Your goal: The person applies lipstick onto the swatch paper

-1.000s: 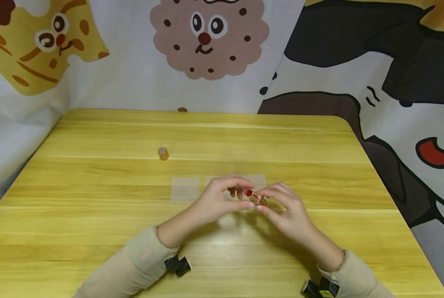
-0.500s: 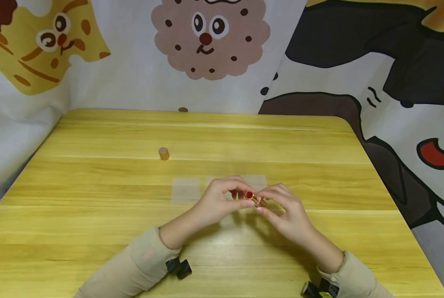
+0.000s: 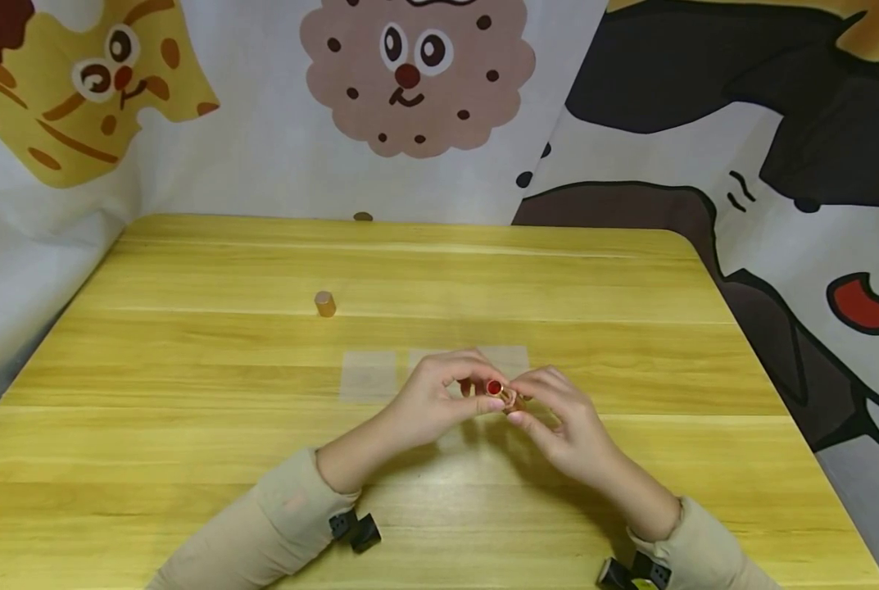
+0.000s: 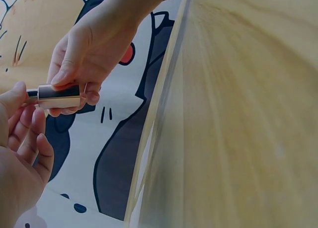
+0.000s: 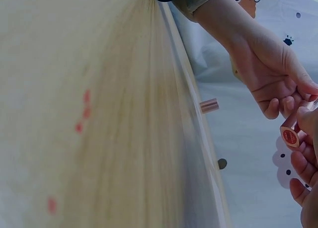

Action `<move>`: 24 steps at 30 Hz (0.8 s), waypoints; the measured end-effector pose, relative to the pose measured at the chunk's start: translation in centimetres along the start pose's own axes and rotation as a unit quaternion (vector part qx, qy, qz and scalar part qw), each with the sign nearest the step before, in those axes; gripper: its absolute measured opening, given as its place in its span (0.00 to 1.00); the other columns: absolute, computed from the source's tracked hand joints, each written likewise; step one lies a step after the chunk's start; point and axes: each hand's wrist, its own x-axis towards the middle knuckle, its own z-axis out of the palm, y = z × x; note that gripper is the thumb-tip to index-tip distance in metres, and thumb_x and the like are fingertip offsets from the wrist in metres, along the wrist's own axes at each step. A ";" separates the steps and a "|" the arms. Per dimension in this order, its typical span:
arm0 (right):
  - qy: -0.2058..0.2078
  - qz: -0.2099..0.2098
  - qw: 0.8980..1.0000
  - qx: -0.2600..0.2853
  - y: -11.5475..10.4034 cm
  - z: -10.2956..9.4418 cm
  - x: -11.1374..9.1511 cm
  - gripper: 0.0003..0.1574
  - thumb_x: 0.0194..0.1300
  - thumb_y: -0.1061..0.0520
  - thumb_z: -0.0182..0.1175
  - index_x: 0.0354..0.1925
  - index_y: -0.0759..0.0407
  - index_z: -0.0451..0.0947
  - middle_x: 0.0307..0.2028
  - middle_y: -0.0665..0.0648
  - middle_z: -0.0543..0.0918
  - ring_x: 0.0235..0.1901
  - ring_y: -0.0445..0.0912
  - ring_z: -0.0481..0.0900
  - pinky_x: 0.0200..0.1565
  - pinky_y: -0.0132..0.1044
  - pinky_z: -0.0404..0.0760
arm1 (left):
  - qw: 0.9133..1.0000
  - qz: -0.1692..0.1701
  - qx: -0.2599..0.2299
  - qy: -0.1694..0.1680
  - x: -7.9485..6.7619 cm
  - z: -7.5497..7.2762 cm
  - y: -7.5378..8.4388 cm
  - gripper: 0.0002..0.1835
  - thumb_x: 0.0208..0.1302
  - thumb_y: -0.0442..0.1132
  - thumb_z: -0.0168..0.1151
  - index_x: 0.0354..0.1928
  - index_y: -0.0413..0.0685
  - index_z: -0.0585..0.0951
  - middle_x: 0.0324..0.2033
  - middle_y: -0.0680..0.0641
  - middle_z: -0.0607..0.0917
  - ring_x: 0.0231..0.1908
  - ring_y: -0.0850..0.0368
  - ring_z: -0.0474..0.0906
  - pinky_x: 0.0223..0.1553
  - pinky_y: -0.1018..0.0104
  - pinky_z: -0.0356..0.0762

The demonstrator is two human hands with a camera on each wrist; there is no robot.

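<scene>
Both hands hold an uncapped lipstick (image 3: 511, 400) above the table, its red tip pointing up and toward the left hand. Thumb and fingers of my left hand (image 3: 435, 391) pinch the slim collar end, while my right hand (image 3: 568, 422) grips the wider base. In the left wrist view, the lipstick's shiny rose-gold case (image 4: 58, 100) lies across the right fingers. A round red label shows on the lipstick's base (image 5: 289, 137) in the right wrist view. The matching cap (image 3: 325, 304) stands upright on the table, left of and beyond the hands.
Pale translucent squares (image 3: 368, 377) lie on the wooden table (image 3: 188, 459), partly hidden behind the hands. Small red spots (image 5: 87, 104) show in the right wrist view. A printed cartoon cloth (image 3: 247, 123) hangs along the table's far edge.
The left fingers have closed in on the lipstick's collar, and its red tip has turned more upward. The cap stays where it was.
</scene>
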 end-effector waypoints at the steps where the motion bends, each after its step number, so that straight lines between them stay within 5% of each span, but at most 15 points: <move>1: -0.001 0.000 1.000 0.000 0.0 0.0 0.0 0.21 0.51 0.68 0.67 0.47 0.66 0.80 0.42 0.55 0.82 0.44 0.48 0.76 0.52 0.34 0.73 | 1.000 -0.001 0.001 0.000 0.0 0.0 0.0 0.09 0.57 0.34 0.69 0.40 0.44 0.85 0.35 0.58 0.84 0.31 0.60 0.75 0.33 0.67 0.76; 24: 0.000 -0.002 1.000 0.000 -0.1 -0.1 0.1 0.18 0.56 0.66 0.65 0.47 0.65 0.80 0.42 0.55 0.82 0.44 0.48 0.76 0.52 0.34 0.72 | 1.000 0.021 0.017 -0.015 0.0 -0.1 -0.4 0.10 0.61 0.35 0.65 0.44 0.44 0.84 0.38 0.55 0.84 0.32 0.61 0.75 0.33 0.67 0.77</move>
